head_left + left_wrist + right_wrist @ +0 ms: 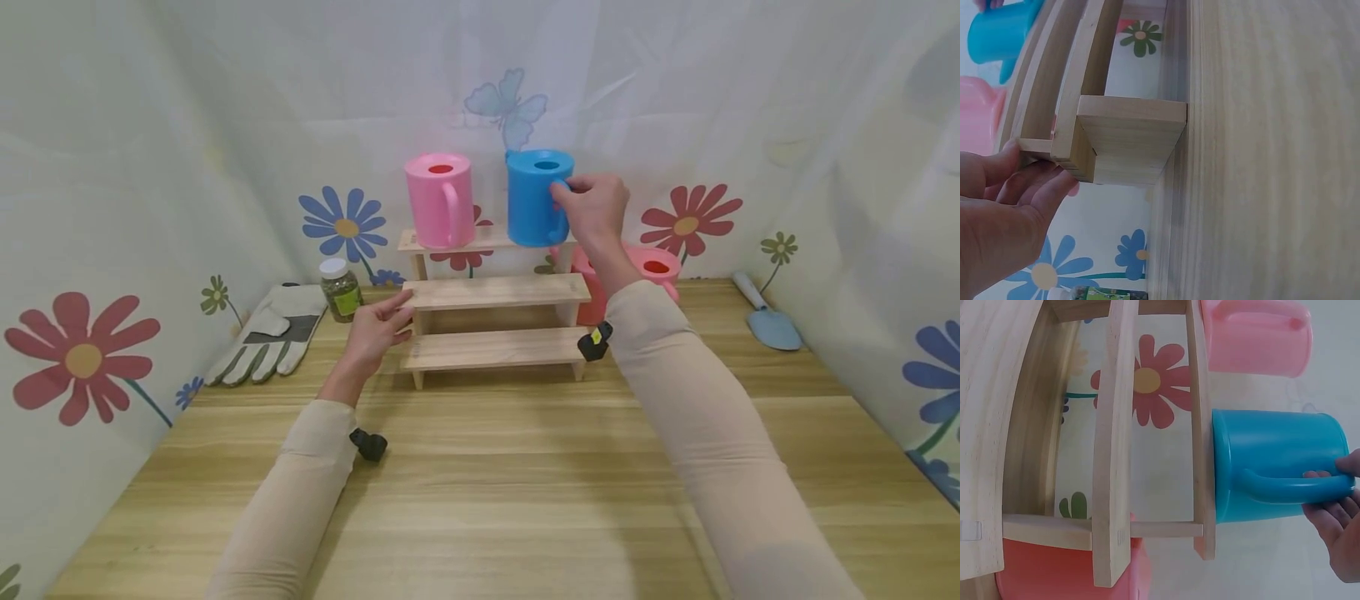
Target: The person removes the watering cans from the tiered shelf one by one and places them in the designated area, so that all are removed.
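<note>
A three-tier wooden step shelf (495, 292) stands on the table. On its top tier, at the right, is an upright blue plastic watering can (536, 204); my right hand (596, 208) pinches its handle near the top. In the right wrist view, the blue can's base (1222, 465) meets the top board. A pink watering can (431, 204) stands apart from it on the same tier, to the left. My left hand (371, 333) grips the shelf's left end by the middle tier, thumb and fingers around the wood (1038, 148) in the left wrist view.
Red and pink cans (651, 260) stand behind the shelf's right end, partly hidden by my right arm. To the left are a white-lidded jar (342, 292) and grey-and-white gloves (281, 329). A small trowel (772, 325) lies at the right. A flowered curtain surrounds the table.
</note>
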Demonstrator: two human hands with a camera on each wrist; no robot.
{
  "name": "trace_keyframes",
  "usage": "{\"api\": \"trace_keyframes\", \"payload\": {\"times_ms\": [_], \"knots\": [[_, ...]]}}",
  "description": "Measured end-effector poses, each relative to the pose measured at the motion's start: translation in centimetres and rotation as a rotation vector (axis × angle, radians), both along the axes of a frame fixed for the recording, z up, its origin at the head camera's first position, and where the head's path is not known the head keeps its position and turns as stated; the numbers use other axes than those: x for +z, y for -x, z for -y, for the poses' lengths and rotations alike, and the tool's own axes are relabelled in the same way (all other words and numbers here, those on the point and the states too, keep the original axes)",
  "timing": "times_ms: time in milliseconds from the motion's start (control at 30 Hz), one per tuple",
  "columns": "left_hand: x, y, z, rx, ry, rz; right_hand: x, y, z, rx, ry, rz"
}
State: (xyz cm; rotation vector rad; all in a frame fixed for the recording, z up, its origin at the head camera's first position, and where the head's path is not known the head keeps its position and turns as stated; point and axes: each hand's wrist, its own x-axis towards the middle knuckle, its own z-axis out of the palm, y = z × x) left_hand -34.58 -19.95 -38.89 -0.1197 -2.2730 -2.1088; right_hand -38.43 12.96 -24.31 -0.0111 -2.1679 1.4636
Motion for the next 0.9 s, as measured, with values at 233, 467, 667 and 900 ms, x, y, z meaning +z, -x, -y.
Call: {"api": "trace_keyframes", "payload": {"times_ms": [233, 467, 667, 900], "knots": [[0.2, -0.3, 0.1, -0.005, -0.011, 0.005, -0.1, -1.5, -0.6, -0.021, -0.015, -0.072], [0.1, -0.3, -0.1, 0.006, -0.009, -0.005, -0.2, -3.7, -2.7, 0.015, -0.008, -0.123], [0.0, -0.5, -0.6, 0.012, -0.005, 0.004, -0.7, -6.7, -6.0, 0.016, 0.028, -0.125], [0.1, -0.5, -0.9, 0.013, 0.002, -0.009, -1.6, -10.6, -10.4, 0.002, 0.050, -0.057]]}}
